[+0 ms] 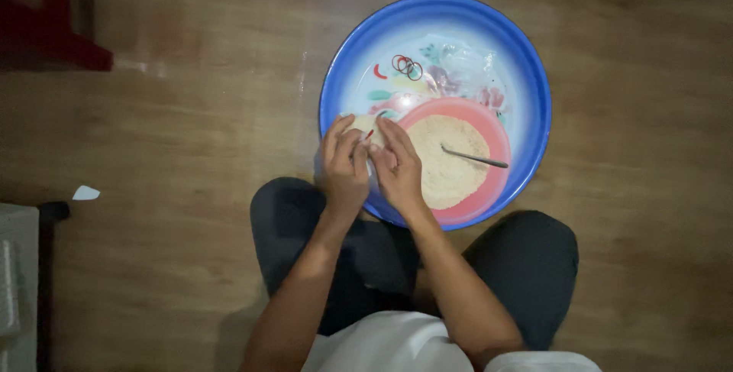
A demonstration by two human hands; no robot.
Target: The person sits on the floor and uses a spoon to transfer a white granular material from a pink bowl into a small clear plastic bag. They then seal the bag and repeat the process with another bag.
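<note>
Knees in dark trousers (527, 265) closest to the lens, bare forearms reaching out over a wooden floor (191, 112). Left hand (343, 162) and right hand (397, 166) pressed together at the near-left rim of a big blue basin (534, 89), fingers pinched on a small clear bag (369, 131) with a red rubber band. Just right of them: pink bowl (500, 143) of pale powder, metal spoon (473, 158) lying in it. More rubber bands (407, 66) near the basin's far side.

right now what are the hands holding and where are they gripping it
Both hands, left hand and right hand, pinch a small clear plastic bag of beige powder near its top, with a red rubber band at the fingers; the exact grip is hard to tell.
</note>
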